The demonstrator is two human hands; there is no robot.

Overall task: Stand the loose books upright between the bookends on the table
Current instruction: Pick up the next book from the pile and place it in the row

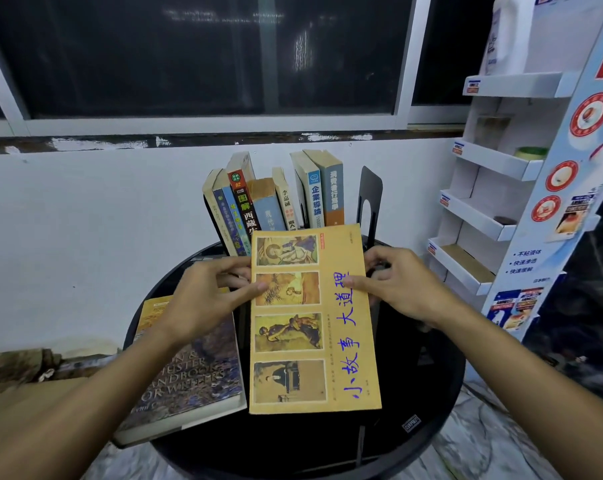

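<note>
Pinching the yellow book [313,320] by its two long edges, the left hand [203,299] and right hand [404,285] hold it over the bench [414,393], while beyond them several books [275,199] already stand near the black bookend [371,199] and one large book [189,368] lies flat below the left hand, not yet placed.

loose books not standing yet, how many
2: a yellow paperback book held over the round black table; a thick dark handbook lying flat left of it. More may hide underneath.

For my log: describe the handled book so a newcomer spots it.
On the black table, before the upright books, the left hand and right hand hold a yellow book. Unlike the dark handbook alongside, it shows four paintings and blue handwriting.
</note>
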